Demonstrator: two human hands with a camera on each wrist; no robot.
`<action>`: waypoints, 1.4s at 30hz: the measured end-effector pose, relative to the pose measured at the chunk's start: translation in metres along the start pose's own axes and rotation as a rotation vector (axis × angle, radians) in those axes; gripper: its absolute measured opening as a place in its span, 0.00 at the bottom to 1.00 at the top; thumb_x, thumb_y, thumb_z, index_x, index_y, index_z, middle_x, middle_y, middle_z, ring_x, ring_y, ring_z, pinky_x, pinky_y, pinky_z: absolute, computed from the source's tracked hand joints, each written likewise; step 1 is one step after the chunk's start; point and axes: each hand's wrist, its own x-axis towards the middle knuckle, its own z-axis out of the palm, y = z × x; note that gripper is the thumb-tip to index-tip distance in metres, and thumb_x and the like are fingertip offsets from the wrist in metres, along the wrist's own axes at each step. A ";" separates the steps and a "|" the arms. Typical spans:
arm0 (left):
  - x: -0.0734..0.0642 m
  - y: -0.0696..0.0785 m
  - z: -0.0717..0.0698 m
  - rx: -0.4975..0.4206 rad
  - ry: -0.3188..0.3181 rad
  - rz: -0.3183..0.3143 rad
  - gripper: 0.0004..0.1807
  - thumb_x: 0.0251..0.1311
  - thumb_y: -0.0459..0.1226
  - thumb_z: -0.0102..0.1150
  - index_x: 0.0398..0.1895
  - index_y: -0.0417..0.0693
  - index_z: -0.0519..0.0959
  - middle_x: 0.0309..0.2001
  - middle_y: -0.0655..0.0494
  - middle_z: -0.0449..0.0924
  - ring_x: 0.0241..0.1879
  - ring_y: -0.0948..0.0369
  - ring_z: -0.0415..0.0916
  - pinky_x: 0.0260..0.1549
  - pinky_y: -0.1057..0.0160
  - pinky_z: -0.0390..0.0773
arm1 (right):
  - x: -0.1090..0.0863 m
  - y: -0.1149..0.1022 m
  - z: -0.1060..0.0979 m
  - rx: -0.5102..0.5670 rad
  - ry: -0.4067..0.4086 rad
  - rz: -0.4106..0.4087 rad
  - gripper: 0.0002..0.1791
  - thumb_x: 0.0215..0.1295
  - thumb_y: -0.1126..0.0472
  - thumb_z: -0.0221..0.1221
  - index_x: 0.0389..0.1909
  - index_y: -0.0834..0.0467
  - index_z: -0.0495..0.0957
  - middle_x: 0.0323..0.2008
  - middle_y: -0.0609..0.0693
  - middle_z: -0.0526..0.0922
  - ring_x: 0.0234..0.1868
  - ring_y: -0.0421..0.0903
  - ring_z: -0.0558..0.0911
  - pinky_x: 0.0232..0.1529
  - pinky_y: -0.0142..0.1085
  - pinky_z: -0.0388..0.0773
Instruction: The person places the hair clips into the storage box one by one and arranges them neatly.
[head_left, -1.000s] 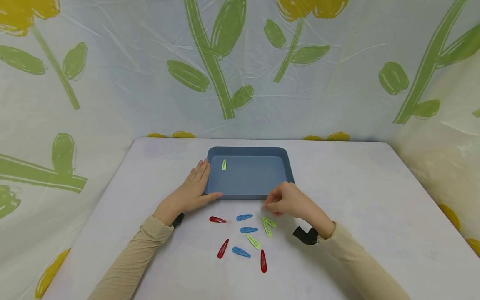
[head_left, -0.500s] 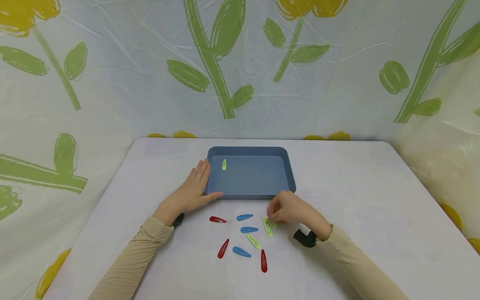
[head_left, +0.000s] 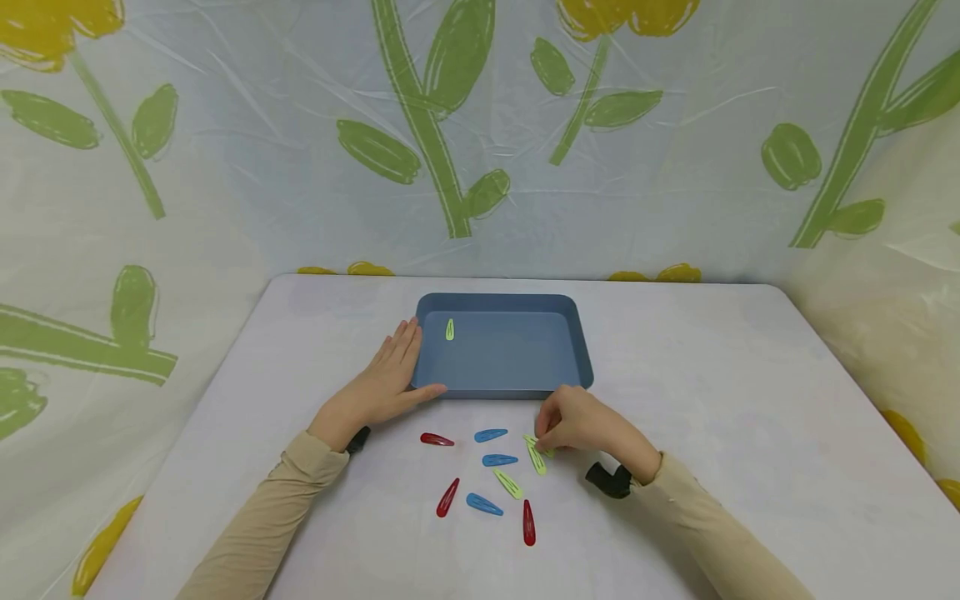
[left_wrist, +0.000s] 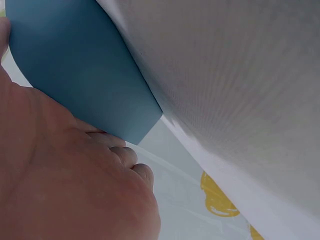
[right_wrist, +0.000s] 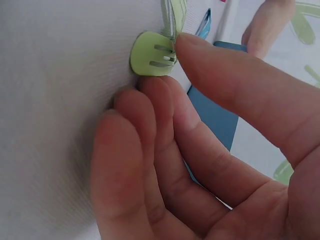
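Note:
My left hand (head_left: 378, 383) lies with straight fingers along the left side of a blue tray (head_left: 510, 354), its thumb at the front rim. In the left wrist view the palm is against the tray wall (left_wrist: 85, 70). In front of the tray's right corner, my right hand (head_left: 581, 421) pinches a light green snap hair clip (right_wrist: 145, 55) between thumb and fingers, close over the table. A second green clip (head_left: 536, 460) lies right by the fingertips, overlapping the pinched one. Another green clip (head_left: 507, 483) is nearer me. One green clip (head_left: 450, 330) lies inside the tray at the left.
Blue hair clips (head_left: 499, 460) and red hair clips (head_left: 447, 497) lie scattered on the white table (head_left: 675, 358) in front of the tray. A flower-printed sheet (head_left: 300, 167) hangs behind and beside the table. Each wrist wears a dark strap (head_left: 609, 480).
My right hand has come down from the tray's front right corner toward me, onto the green hair clip, and the fingers now pinch it. The left hand has stayed by the tray.

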 end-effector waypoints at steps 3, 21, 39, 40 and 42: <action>0.000 0.000 0.000 -0.001 0.002 0.001 0.59 0.65 0.68 0.45 0.77 0.30 0.38 0.79 0.39 0.27 0.77 0.45 0.27 0.73 0.45 0.38 | 0.001 0.001 0.000 -0.006 0.006 -0.003 0.09 0.49 0.71 0.72 0.20 0.58 0.82 0.17 0.44 0.77 0.17 0.39 0.71 0.21 0.33 0.71; -0.001 0.002 -0.001 -0.014 -0.001 -0.001 0.58 0.66 0.66 0.48 0.77 0.30 0.38 0.79 0.40 0.27 0.77 0.45 0.27 0.73 0.45 0.36 | 0.003 0.004 0.000 0.050 -0.014 -0.005 0.08 0.49 0.71 0.71 0.20 0.59 0.83 0.17 0.45 0.78 0.18 0.39 0.71 0.21 0.33 0.70; 0.000 0.002 0.000 -0.021 0.005 -0.005 0.59 0.65 0.68 0.47 0.77 0.30 0.38 0.79 0.40 0.28 0.77 0.45 0.27 0.73 0.45 0.37 | 0.005 0.010 -0.001 0.086 -0.029 -0.045 0.06 0.50 0.70 0.72 0.21 0.60 0.84 0.17 0.44 0.78 0.18 0.38 0.70 0.21 0.31 0.68; 0.000 0.001 0.001 -0.022 0.006 -0.003 0.59 0.65 0.68 0.46 0.77 0.30 0.38 0.79 0.40 0.28 0.77 0.45 0.27 0.73 0.45 0.37 | 0.005 0.010 -0.001 0.085 -0.028 -0.049 0.06 0.50 0.70 0.72 0.21 0.60 0.84 0.17 0.44 0.78 0.18 0.38 0.70 0.21 0.31 0.68; 0.000 0.001 0.001 -0.023 0.003 -0.003 0.59 0.65 0.68 0.46 0.77 0.30 0.38 0.79 0.40 0.28 0.77 0.45 0.26 0.73 0.45 0.37 | 0.004 0.010 -0.001 0.084 -0.026 -0.056 0.06 0.50 0.70 0.72 0.21 0.60 0.84 0.17 0.44 0.78 0.18 0.38 0.70 0.20 0.31 0.67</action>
